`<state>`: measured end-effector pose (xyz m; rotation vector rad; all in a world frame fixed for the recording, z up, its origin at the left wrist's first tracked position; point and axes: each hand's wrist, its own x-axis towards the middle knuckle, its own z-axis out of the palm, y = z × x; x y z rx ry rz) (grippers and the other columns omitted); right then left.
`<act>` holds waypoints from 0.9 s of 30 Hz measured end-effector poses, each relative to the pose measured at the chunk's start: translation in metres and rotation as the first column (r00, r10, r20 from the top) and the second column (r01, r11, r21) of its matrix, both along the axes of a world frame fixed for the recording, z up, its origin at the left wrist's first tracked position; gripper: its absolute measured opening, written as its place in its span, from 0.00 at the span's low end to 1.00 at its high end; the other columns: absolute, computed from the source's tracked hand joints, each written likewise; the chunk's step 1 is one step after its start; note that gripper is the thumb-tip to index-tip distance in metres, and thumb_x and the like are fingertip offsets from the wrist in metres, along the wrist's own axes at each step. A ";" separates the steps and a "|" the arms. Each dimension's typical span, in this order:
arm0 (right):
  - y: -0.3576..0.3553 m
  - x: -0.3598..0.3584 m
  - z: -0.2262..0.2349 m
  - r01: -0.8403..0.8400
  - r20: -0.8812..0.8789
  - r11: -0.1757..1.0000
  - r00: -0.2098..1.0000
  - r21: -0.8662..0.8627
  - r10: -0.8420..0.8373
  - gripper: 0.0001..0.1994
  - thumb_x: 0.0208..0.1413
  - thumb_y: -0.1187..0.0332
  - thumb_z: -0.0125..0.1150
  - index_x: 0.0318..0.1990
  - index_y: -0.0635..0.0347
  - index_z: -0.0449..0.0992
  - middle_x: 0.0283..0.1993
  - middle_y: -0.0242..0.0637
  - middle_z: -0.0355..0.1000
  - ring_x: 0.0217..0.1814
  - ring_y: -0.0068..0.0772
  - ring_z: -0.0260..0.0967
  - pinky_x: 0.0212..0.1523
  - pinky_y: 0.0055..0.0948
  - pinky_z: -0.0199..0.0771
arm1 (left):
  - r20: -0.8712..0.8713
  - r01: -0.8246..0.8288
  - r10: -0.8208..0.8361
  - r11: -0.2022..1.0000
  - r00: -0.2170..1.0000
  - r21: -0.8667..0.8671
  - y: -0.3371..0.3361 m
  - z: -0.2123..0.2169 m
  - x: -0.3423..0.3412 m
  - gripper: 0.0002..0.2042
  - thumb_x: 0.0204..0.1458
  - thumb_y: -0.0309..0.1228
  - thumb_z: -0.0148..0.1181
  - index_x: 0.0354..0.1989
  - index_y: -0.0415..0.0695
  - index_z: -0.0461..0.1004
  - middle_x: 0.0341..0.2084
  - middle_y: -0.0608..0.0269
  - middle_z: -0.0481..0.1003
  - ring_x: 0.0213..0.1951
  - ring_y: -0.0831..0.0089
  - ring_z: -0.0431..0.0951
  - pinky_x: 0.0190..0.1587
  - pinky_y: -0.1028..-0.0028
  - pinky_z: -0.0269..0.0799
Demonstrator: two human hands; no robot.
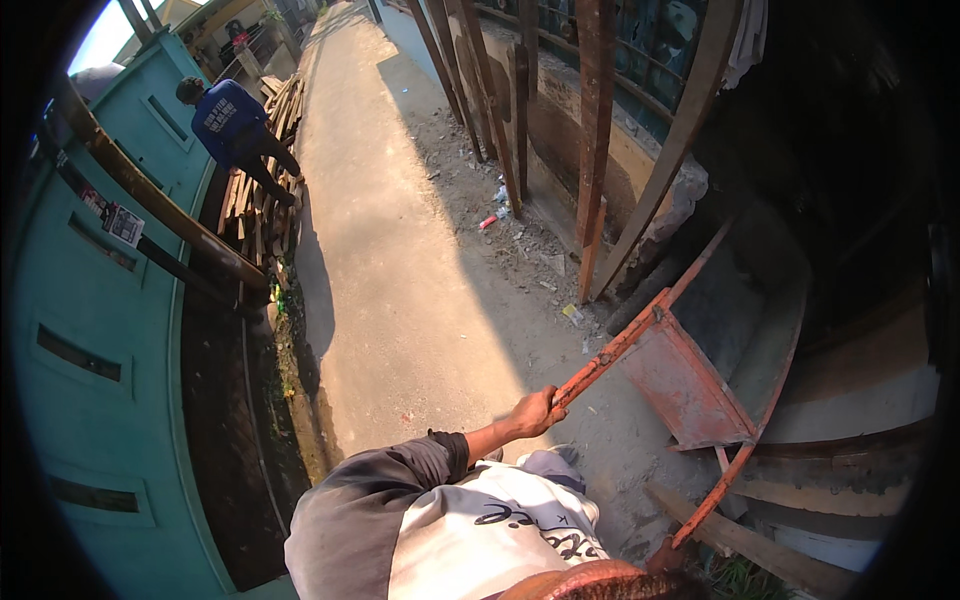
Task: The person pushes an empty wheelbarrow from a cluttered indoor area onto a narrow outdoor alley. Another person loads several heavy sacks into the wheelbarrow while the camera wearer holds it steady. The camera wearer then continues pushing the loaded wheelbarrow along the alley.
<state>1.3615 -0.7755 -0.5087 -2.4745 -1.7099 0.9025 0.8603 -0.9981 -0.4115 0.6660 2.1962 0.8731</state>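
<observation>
Left hand [537, 410] on wheelbarrow handle [610, 352] — planks [596, 130], rubble [520, 235] beside.

The person's left hand [535, 411] reaches forward, fingers curled shut in a tight grip, forearm bare below a dark pushed-up sleeve; the right hand sits low, mostly hidden at the frame's edge.

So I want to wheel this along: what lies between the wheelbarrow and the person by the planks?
In the head view, only bare concrete path lies between the wheelbarrow and the person; the litter sits off to the side.
</observation>
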 end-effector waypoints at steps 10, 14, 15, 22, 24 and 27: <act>-0.105 -0.031 0.091 0.012 0.083 1.000 0.996 -0.003 -0.011 0.26 0.59 0.50 0.64 0.54 0.63 0.75 0.45 0.59 0.80 0.46 0.62 0.77 0.48 0.54 0.74 | 0.179 -0.086 0.084 0.996 0.980 0.002 -0.101 -0.012 0.005 0.24 0.60 0.40 0.66 0.55 0.35 0.69 0.27 0.49 0.79 0.24 0.61 0.80 0.31 0.62 0.76; -0.165 -0.003 0.079 -0.063 0.152 0.984 0.988 0.164 0.038 0.23 0.59 0.51 0.66 0.47 0.65 0.75 0.33 0.54 0.79 0.29 0.55 0.80 0.32 0.50 0.79 | 0.267 -0.088 0.060 0.992 0.962 0.094 -0.137 0.022 0.015 0.19 0.61 0.38 0.67 0.51 0.38 0.69 0.22 0.63 0.73 0.16 0.75 0.73 0.19 0.72 0.68; -0.175 -0.018 0.103 0.008 0.096 0.997 0.995 0.080 -0.016 0.24 0.59 0.50 0.65 0.47 0.64 0.76 0.36 0.56 0.80 0.35 0.58 0.82 0.38 0.53 0.80 | 0.295 -0.112 0.090 0.992 0.951 0.058 -0.150 0.025 0.015 0.18 0.61 0.38 0.67 0.50 0.39 0.69 0.22 0.64 0.72 0.17 0.75 0.72 0.18 0.72 0.68; -0.240 -0.027 0.185 -0.025 0.204 1.000 0.979 -0.008 0.026 0.25 0.59 0.48 0.64 0.51 0.63 0.75 0.46 0.58 0.80 0.52 0.63 0.78 0.51 0.56 0.77 | 0.343 -0.135 0.134 0.991 0.930 -0.019 -0.233 0.058 0.047 0.17 0.61 0.36 0.66 0.47 0.38 0.67 0.22 0.65 0.69 0.15 0.77 0.70 0.15 0.71 0.67; -0.255 -0.011 0.195 -0.058 0.206 0.998 0.977 0.000 0.057 0.25 0.59 0.48 0.64 0.51 0.62 0.75 0.46 0.58 0.80 0.51 0.64 0.78 0.52 0.56 0.76 | 0.379 -0.139 0.103 0.988 0.920 0.069 -0.258 0.059 0.066 0.17 0.61 0.36 0.66 0.47 0.38 0.67 0.22 0.65 0.69 0.14 0.77 0.69 0.15 0.72 0.66; -0.282 0.007 0.190 -0.056 0.227 0.998 0.972 -0.041 0.064 0.25 0.59 0.48 0.64 0.52 0.60 0.76 0.47 0.56 0.81 0.53 0.63 0.78 0.51 0.55 0.77 | 0.336 -0.172 0.161 0.985 0.928 0.003 -0.281 0.060 0.082 0.17 0.61 0.35 0.67 0.47 0.38 0.66 0.21 0.66 0.69 0.14 0.78 0.68 0.15 0.73 0.64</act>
